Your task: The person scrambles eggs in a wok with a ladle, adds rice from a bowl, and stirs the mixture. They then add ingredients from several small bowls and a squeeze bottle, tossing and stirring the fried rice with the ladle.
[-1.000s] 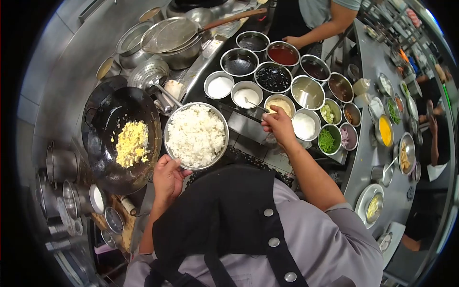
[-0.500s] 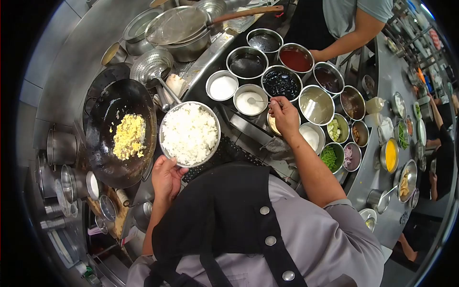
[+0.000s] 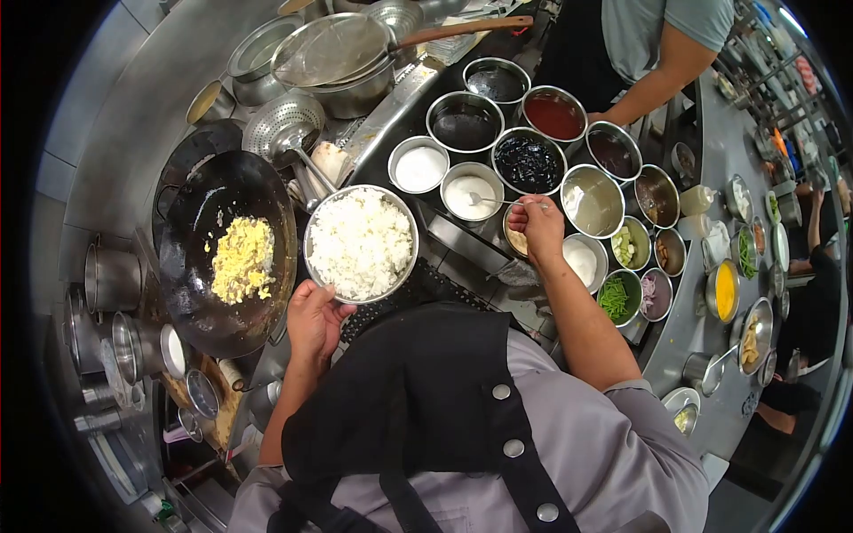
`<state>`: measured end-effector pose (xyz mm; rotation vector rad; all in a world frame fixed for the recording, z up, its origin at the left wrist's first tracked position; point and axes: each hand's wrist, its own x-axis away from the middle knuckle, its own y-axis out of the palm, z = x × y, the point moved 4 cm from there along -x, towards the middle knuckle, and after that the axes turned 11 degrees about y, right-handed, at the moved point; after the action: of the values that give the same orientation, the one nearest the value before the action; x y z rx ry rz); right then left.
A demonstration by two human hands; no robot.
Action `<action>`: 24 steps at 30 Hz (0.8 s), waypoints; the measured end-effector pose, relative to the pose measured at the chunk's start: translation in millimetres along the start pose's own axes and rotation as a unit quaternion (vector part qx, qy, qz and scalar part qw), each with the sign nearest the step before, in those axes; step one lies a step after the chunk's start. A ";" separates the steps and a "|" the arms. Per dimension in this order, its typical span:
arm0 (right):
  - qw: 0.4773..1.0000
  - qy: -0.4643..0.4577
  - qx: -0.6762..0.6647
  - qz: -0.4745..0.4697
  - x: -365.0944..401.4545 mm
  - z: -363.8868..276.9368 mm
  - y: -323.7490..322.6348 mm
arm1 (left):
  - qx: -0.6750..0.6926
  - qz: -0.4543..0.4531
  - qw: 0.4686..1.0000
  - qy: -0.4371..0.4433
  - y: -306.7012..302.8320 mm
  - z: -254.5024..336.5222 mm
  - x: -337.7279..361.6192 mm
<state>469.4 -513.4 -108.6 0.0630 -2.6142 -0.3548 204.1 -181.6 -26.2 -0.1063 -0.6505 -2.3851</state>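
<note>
My left hand (image 3: pixel 317 318) grips the near rim of a metal bowl (image 3: pixel 415 263) heaped with white rice (image 3: pixel 360 242). The bowl is held up just right of a dark wok (image 3: pixel 191 306), in which scrambled egg (image 3: pixel 242 260) lies. My right hand (image 3: pixel 540 226) is closed on the handle of a small spoon (image 3: pixel 478 199). Its tip rests in a metal pot of white granules (image 3: pixel 465 188), among the seasoning pots. Under the right hand, a pot with pale yellow contents (image 3: pixel 515 238) is partly hidden.
Pots of red sauce (image 3: pixel 554 114), dark sauce (image 3: pixel 464 122) and chopped greens (image 3: pixel 615 300) crowd the counter. A wooden-handled strainer (image 3: pixel 333 53) and a perforated ladle (image 3: pixel 280 124) lie beyond the wok. Another person's forearm (image 3: pixel 653 93) reaches in at the far side.
The whole view has shifted slightly. My right hand has drawn a little toward me, still with the spoon in the white granules. My left hand keeps its hold on the rice bowl.
</note>
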 end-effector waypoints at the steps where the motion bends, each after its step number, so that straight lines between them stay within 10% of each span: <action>1: 1.000 -0.002 0.009 -0.002 1.4 2.7 3.7 | 0.000 0.000 1.000 -0.001 0.9 -0.3 -0.4; 22: 0.990 0.018 -0.055 -0.125 63.3 -56.3 31.9 | -0.094 0.015 0.995 0.040 13.1 -27.9 -29.4; 24: 0.971 -0.204 0.101 -0.068 77.1 -75.2 45.3 | -0.082 -0.032 0.996 -0.001 24.1 -31.8 -35.1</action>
<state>439.2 -496.0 3.0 0.2662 -3.0559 -0.1590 249.2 -192.6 -52.0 -0.1591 -0.4652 -2.4986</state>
